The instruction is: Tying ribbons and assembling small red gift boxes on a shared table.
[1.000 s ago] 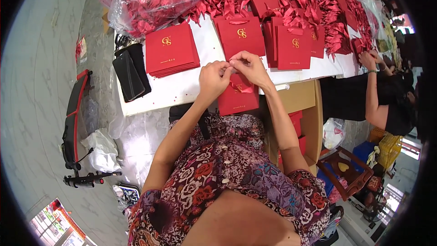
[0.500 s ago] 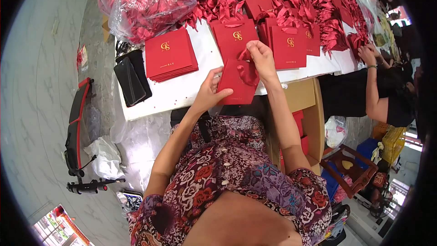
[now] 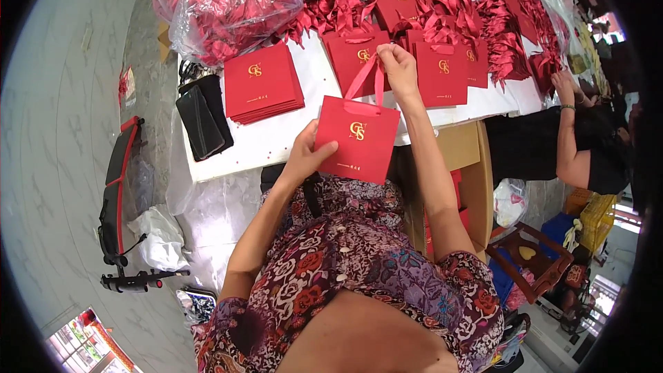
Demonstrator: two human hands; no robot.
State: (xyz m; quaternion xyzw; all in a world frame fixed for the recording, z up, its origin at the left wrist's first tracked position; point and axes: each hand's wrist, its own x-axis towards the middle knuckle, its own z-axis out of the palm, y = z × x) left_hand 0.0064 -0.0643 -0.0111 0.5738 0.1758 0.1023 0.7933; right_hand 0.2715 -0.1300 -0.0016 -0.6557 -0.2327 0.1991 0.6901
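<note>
A small red paper gift bag (image 3: 356, 148) with gold marking hangs before me, its front turned up to view. My left hand (image 3: 309, 152) grips its left side, thumb on the front and the other fingers hidden behind. Above it, my right hand (image 3: 398, 72) pinches the red ribbon handle (image 3: 363, 84) and draws it up into a peak. Just beyond, more red gift bags (image 3: 442, 79) stand and lean on the white-covered table (image 3: 255, 141). Left of them lies a neat stack of flat red bags (image 3: 259, 83).
A clear plastic sack of red ribbons (image 3: 228, 7) sits at the far left. Loose ribbons (image 3: 335, 0) heap behind the bags. A dark phone (image 3: 200, 122) lies on the table's left corner. Below the table edge stands an open cardboard box (image 3: 483, 186). Another person's arm (image 3: 566, 131) is at right.
The ribbon, loose over the bag before, is now pulled up taut by my right hand. The bag has come nearer to me and lies flatter to view, its gold marking uncovered.
</note>
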